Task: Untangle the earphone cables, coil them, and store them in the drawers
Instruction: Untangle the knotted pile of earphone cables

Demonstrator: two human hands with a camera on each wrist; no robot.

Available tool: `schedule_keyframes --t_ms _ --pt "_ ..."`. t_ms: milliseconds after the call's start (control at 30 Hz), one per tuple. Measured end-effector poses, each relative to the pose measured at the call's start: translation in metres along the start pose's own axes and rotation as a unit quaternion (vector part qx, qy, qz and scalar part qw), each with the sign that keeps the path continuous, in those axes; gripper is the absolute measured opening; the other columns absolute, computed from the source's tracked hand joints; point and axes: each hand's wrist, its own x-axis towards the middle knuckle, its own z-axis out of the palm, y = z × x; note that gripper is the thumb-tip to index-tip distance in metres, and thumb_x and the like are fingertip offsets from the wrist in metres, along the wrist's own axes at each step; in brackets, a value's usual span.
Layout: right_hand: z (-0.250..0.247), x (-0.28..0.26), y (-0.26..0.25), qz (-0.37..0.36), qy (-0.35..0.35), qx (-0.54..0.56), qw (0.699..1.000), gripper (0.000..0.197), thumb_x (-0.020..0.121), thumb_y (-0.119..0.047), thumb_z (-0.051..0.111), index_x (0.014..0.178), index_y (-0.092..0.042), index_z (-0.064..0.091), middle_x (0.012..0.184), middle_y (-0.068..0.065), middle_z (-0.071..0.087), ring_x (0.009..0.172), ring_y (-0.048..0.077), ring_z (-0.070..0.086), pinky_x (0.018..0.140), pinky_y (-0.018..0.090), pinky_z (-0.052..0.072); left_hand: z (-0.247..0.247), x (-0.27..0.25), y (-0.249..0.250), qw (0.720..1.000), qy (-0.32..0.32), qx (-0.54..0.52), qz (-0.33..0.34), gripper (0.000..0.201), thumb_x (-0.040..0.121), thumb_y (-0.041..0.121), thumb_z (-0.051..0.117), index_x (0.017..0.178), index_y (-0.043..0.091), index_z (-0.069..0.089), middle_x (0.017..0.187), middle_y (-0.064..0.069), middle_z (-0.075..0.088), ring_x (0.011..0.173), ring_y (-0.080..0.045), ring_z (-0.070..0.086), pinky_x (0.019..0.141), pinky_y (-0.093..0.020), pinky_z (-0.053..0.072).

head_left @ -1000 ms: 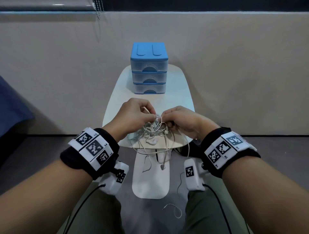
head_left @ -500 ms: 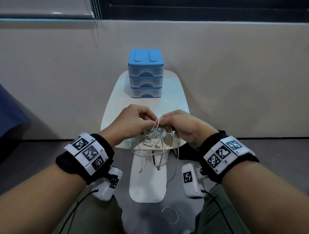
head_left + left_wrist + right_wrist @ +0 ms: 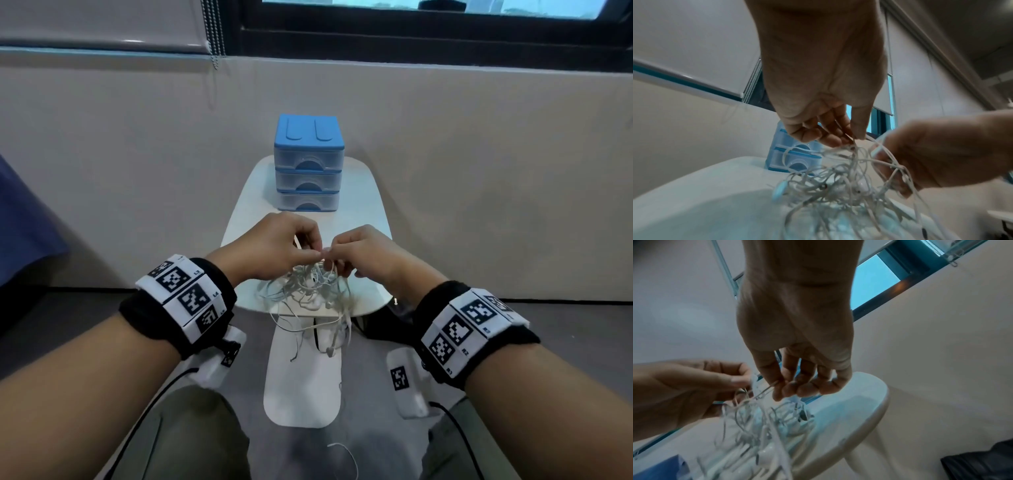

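- Beyond the fingertips, at the far end of the white table (image 3: 363, 209), sits a blue drawer unit (image 3: 308, 162): three clear drawers stacked, all closed, well apart from both hands.
- White table runs under both hands; its near rim lies below the knuckles, with the white base (image 3: 301, 383) on the floor further down.
- Left hand (image 3: 274, 245) held above the near part of the table, fingers curled, thumb and forefinger pinching a strand at the top of the earphone cables (image 3: 308, 287); left wrist view shows the fingertips (image 3: 830, 141) closed on thin white wire.
- Right hand (image 3: 368, 255) just beside the left, fingertips nearly touching it; fingers curled, thumb and forefinger pinching another strand, seen in the right wrist view at the fingertips (image 3: 781, 389).
- Earphone cables: white tangle hanging directly below both sets of fingertips, its bulk over the table's near edge, loose ends and an earbud dangling past the rim toward the base. Earbuds and a plug visible inside the knot; how many sets, cannot tell.
- Black wristbands (image 3: 178, 301) with white coded tags on both wrists, behind the hands.
- One loose white wire (image 3: 342, 452) on the grey floor, well below the fingers, apart from the tangle.
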Motion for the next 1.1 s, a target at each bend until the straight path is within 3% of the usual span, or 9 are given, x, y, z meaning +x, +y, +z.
schedule_keyframes --t_ms 133,267,367,533,633,700,867,1000,1100 --pt "-0.004 0.01 0.017 0.023 0.059 -0.107 0.992 0.019 0.083 -0.013 0.066 0.065 -0.012 0.073 0.06 -0.001 0.066 0.063 0.016 0.058 0.068 0.032 0.053 -0.008 -0.001 -0.003 0.989 0.045 -0.138 -0.022 0.008 0.096 0.016 0.071 0.093 0.01 0.067 0.09 -0.001 0.078 0.086 -0.015 0.073 0.083 -0.029 0.056" --pt "-0.006 0.007 0.013 -0.038 0.085 -0.069 0.993 0.017 0.083 -0.004 0.064 0.088 -0.02 0.071 0.081 -0.002 0.068 0.072 0.016 0.06 0.065 0.027 0.048 -0.004 -0.004 0.002 0.975 0.097 -0.201 -0.002 0.01 0.098 0.012 0.067 0.098 0.002 0.064 0.086 -0.006 0.079 0.09 -0.029 0.074 0.086 -0.039 0.056" --pt "-0.012 0.002 -0.007 -0.08 0.028 0.066 0.994 0.008 0.085 -0.011 0.066 0.084 -0.017 0.071 0.084 -0.003 0.068 0.074 0.008 0.053 0.068 0.02 0.041 -0.002 0.0 0.002 0.976 0.113 -0.184 -0.004 0.008 0.098 0.016 0.069 0.096 0.008 0.066 0.081 -0.004 0.077 0.084 -0.027 0.073 0.086 -0.044 0.055" --pt "-0.025 -0.006 -0.031 -0.05 -0.137 0.147 0.978 0.019 0.09 -0.028 0.06 0.077 -0.024 0.072 0.088 -0.005 0.067 0.085 0.011 0.05 0.079 0.035 0.033 -0.003 0.002 0.001 0.977 0.087 -0.193 0.021 0.012 0.1 0.018 0.066 0.098 0.007 0.065 0.077 -0.009 0.072 0.072 -0.015 0.064 0.074 -0.031 0.051" --pt "-0.04 -0.009 -0.046 -0.051 -0.121 0.224 0.966 0.019 0.087 -0.03 0.06 0.07 -0.027 0.069 0.097 -0.003 0.066 0.088 0.012 0.05 0.08 0.038 0.029 -0.004 -0.001 -0.01 0.972 0.089 -0.215 0.021 0.016 0.099 0.02 0.068 0.097 0.004 0.065 0.077 -0.007 0.066 0.073 -0.018 0.061 0.073 -0.033 0.05" --pt "-0.046 -0.012 -0.053 -0.072 -0.09 0.24 0.964 0.005 0.084 -0.031 0.063 0.085 -0.028 0.068 0.099 -0.007 0.067 0.094 0.014 0.049 0.08 0.037 0.028 -0.001 -0.002 -0.017 0.975 0.076 -0.209 0.015 0.017 0.098 0.021 0.069 0.092 0.005 0.065 0.077 -0.007 0.061 0.072 -0.019 0.055 0.071 -0.032 0.047" --pt "-0.054 -0.023 -0.07 -0.158 -0.114 0.236 0.952 0.047 0.096 -0.041 0.055 0.142 -0.04 0.057 0.117 -0.005 0.063 0.1 0.011 0.059 0.083 0.026 0.043 0.005 0.003 -0.019 0.982 0.072 -0.173 -0.003 0.018 0.101 0.02 0.065 0.091 0.005 0.064 0.072 0.0 0.06 0.062 -0.009 0.053 0.059 -0.02 0.045" --pt "-0.062 -0.022 -0.078 -0.132 -0.121 0.207 0.962 0.07 0.093 -0.024 0.066 0.152 -0.05 0.037 0.112 0.012 0.067 0.104 0.028 0.072 0.099 0.044 0.052 -0.001 0.011 -0.021 0.988 0.076 -0.131 0.0 0.017 0.1 0.019 0.066 0.086 0.009 0.066 0.069 0.002 0.06 0.059 -0.007 0.052 0.058 -0.02 0.044" --pt "-0.065 -0.022 -0.085 -0.104 -0.109 0.153 0.977 0.07 0.1 -0.005 0.06 0.153 -0.045 0.035 0.088 0.016 0.059 0.072 0.022 0.065 0.08 0.041 0.059 -0.004 0.014 -0.024 0.994 0.072 -0.086 0.01 0.015 0.098 0.02 0.069 0.085 0.013 0.069 0.074 -0.003 0.066 0.063 -0.006 0.055 0.066 -0.024 0.046"
